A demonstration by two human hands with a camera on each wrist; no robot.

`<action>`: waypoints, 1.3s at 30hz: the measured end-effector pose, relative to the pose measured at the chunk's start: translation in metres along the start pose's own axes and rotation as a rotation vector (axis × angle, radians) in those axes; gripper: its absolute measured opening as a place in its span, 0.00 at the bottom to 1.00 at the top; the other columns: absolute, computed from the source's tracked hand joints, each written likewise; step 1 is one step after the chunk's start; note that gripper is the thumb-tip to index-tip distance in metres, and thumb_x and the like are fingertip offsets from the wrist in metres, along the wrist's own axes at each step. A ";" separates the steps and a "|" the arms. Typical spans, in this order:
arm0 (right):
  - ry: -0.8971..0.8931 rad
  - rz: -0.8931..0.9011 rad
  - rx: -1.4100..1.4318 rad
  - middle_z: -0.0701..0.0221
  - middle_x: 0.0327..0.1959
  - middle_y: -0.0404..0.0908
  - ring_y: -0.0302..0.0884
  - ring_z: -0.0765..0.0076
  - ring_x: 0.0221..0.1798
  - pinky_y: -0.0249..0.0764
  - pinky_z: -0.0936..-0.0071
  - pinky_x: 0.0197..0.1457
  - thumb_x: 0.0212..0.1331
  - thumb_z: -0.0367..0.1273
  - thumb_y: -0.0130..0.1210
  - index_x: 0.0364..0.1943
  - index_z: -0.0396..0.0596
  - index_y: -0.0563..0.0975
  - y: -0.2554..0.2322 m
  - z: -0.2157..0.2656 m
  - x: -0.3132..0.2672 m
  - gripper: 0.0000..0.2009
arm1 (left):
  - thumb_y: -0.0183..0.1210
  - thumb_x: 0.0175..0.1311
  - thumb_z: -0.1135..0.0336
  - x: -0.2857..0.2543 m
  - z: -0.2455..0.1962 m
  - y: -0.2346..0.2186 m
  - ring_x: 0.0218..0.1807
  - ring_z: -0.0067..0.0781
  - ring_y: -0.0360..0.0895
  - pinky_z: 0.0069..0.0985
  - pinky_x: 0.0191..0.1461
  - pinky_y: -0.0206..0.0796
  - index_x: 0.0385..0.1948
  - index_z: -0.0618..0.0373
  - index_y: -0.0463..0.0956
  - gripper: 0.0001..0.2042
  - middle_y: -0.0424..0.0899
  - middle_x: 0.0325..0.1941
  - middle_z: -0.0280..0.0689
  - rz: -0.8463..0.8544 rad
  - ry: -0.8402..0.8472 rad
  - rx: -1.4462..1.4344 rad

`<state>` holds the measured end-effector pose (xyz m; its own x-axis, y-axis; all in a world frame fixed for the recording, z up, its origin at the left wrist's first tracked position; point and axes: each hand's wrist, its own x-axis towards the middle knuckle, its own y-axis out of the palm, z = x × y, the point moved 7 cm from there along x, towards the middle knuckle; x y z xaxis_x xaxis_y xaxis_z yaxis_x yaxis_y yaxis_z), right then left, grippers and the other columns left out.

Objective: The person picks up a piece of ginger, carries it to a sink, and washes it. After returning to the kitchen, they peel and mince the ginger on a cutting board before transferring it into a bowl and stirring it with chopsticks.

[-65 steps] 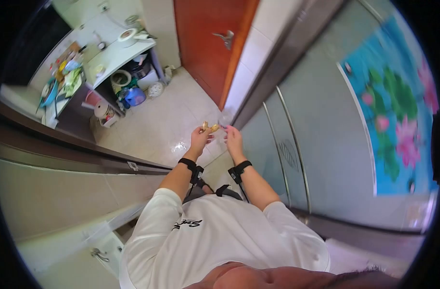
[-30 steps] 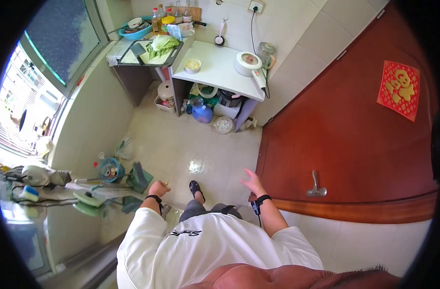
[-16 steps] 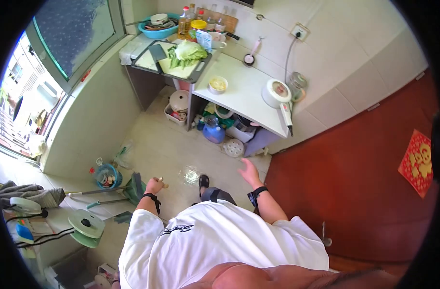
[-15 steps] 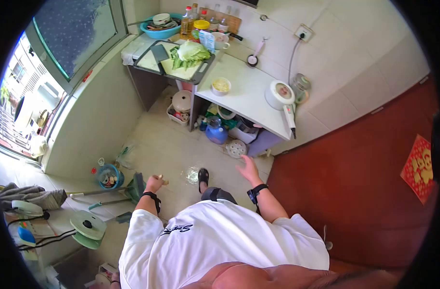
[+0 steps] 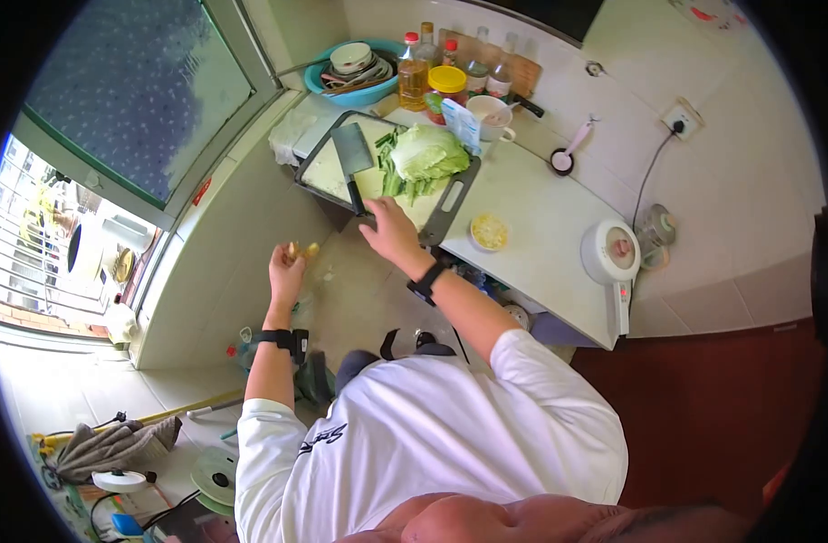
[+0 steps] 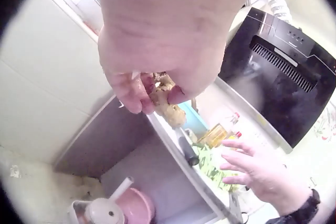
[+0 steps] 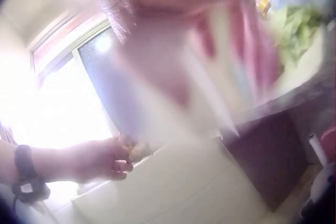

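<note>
My left hand (image 5: 287,274) grips a knobbly piece of ginger (image 6: 170,109) between thumb and curled fingers, held out left of the counter. My right hand (image 5: 395,233) reaches over the counter's front edge, its fingers spread apart in the left wrist view. Just past its fingertips is the black handle of a cleaver (image 5: 351,147), which lies on a cutting board (image 5: 321,170) with a dark rim. On the same board, right of the cleaver, sits a leafy head of cabbage (image 5: 429,152). The right wrist view blurs the near hand.
A white bowl (image 5: 488,233) of chopped pale pieces stands on the white counter (image 5: 559,235), with a white electric pot (image 5: 610,252) further right. Behind the board are an oil bottle (image 5: 413,77), a yellow-lidded jar (image 5: 446,83) and a blue basin (image 5: 352,91) of dishes. A window opens at left.
I have come through the doorway to the counter. My hands, together over the ginger at first, have parted; the left keeps the ginger and the right has stretched toward the cleaver handle.
</note>
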<state>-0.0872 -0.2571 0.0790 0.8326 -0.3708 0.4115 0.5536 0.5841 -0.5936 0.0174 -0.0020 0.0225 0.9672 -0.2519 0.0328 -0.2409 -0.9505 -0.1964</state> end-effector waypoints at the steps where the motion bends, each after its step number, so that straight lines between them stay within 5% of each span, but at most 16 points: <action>1: 0.021 0.044 -0.053 0.60 0.50 0.75 0.77 0.53 0.51 0.75 0.61 0.51 0.53 0.35 0.64 0.55 0.46 0.73 0.017 0.000 0.017 0.24 | 0.59 0.56 0.76 0.013 -0.002 0.000 0.33 0.17 0.73 0.19 0.39 0.67 0.39 0.64 0.76 0.09 0.79 0.30 0.31 -0.005 -0.009 0.004; 4: 0.094 0.156 -0.196 0.57 0.50 0.73 0.76 0.47 0.51 0.76 0.59 0.49 0.52 0.34 0.64 0.59 0.49 0.70 0.059 -0.012 0.059 0.28 | 0.58 0.58 0.78 0.064 -0.022 0.010 0.34 0.16 0.73 0.18 0.40 0.67 0.40 0.64 0.75 0.09 0.78 0.31 0.30 0.057 0.028 -0.043; 6: 0.132 0.195 -0.234 0.56 0.50 0.72 0.77 0.45 0.48 0.76 0.57 0.48 0.51 0.33 0.64 0.61 0.51 0.67 0.079 -0.026 0.078 0.30 | 0.60 0.59 0.75 0.092 -0.045 0.020 0.35 0.18 0.76 0.20 0.41 0.68 0.40 0.62 0.75 0.09 0.80 0.31 0.32 0.058 0.154 0.253; 9: 0.283 0.310 -0.249 0.55 0.50 0.71 0.78 0.43 0.45 0.77 0.56 0.47 0.49 0.31 0.63 0.60 0.51 0.68 0.099 -0.045 0.092 0.30 | 0.62 0.56 0.75 0.147 -0.042 0.037 0.35 0.26 0.79 0.23 0.40 0.71 0.39 0.59 0.76 0.09 0.82 0.32 0.35 0.116 0.265 0.292; 15: 0.471 0.037 0.161 0.59 0.37 0.79 0.80 0.53 0.38 0.74 0.62 0.42 0.53 0.32 0.61 0.54 0.48 0.70 0.065 -0.055 0.099 0.23 | 0.63 0.49 0.76 0.235 -0.039 0.084 0.37 0.39 0.82 0.30 0.39 0.74 0.36 0.54 0.78 0.12 0.83 0.39 0.37 0.299 0.557 0.367; 18: 0.491 -0.104 0.080 0.59 0.32 0.77 0.79 0.54 0.34 0.74 0.64 0.38 0.60 0.35 0.58 0.53 0.47 0.69 0.035 -0.024 0.087 0.19 | 0.63 0.47 0.77 0.248 -0.058 0.123 0.39 0.39 0.82 0.30 0.40 0.75 0.40 0.52 0.79 0.15 0.83 0.41 0.36 0.397 0.730 0.245; 21: 0.726 -0.122 0.023 0.56 0.29 0.77 0.78 0.52 0.31 0.74 0.63 0.37 0.63 0.36 0.56 0.57 0.46 0.69 0.034 -0.018 0.070 0.20 | 0.63 0.46 0.72 0.238 -0.063 0.145 0.48 0.42 0.80 0.34 0.48 0.75 0.45 0.49 0.81 0.19 0.81 0.49 0.37 0.556 0.925 0.340; 23: 0.706 -0.164 0.007 0.55 0.29 0.78 0.78 0.51 0.31 0.74 0.63 0.37 0.65 0.36 0.55 0.59 0.44 0.69 0.043 -0.027 0.065 0.21 | 0.63 0.50 0.67 0.234 -0.054 0.154 0.55 0.44 0.77 0.39 0.53 0.72 0.44 0.50 0.82 0.16 0.78 0.57 0.38 0.704 1.077 0.422; 30: 0.728 -0.073 0.016 0.52 0.30 0.79 0.79 0.50 0.32 0.73 0.62 0.37 0.68 0.36 0.52 0.62 0.41 0.69 0.063 -0.008 0.076 0.22 | 0.65 0.54 0.68 0.248 -0.040 0.159 0.46 0.41 0.81 0.34 0.48 0.74 0.38 0.53 0.84 0.09 0.82 0.45 0.36 0.625 0.812 0.302; 32: 0.712 -0.076 -0.003 0.51 0.29 0.79 0.79 0.50 0.32 0.73 0.61 0.37 0.68 0.36 0.52 0.62 0.41 0.69 0.068 -0.010 0.077 0.22 | 0.65 0.56 0.69 0.251 -0.046 0.159 0.36 0.38 0.82 0.29 0.40 0.75 0.32 0.55 0.84 0.04 0.84 0.39 0.34 0.559 0.797 0.254; 39: 0.767 0.007 -0.004 0.49 0.29 0.79 0.78 0.41 0.32 0.72 0.56 0.36 0.69 0.37 0.50 0.55 0.39 0.70 0.060 0.009 0.085 0.17 | 0.66 0.54 0.69 0.257 -0.041 0.166 0.35 0.36 0.81 0.29 0.36 0.74 0.24 0.53 0.82 0.02 0.83 0.34 0.30 0.555 0.695 0.219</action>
<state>0.0167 -0.2472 0.0841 0.6163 -0.7652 -0.1862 0.5470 0.5860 -0.5979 0.2226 -0.2316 0.0388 0.4342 -0.7823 0.4467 -0.5670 -0.6226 -0.5393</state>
